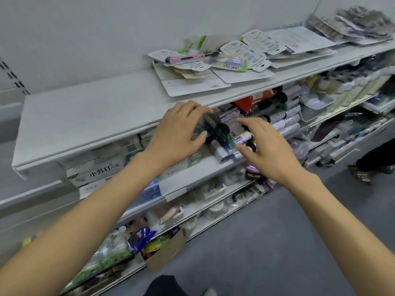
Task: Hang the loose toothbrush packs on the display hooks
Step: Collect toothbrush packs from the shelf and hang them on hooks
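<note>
Loose toothbrush packs (215, 58) lie in a flat heap on the top white shelf (89, 110), with more at its far right end (361, 24). On the shelf below, several dark and purple-white packs (226, 129) are stacked edge-on. My left hand (181, 129) grips the left end of a dark pack in that stack, fingers curled over its top. Spread and relaxed, my right hand (265, 146) hovers at the right side of the stack, touching or nearly touching it. No display hooks are visible.
White toothpaste boxes (98, 171) fill the left of the second shelf. Lower shelves hold bagged goods and a cardboard box (168, 251). Clear containers (316, 105) sit further right. Another person's foot (361, 174) stands on the grey floor at right.
</note>
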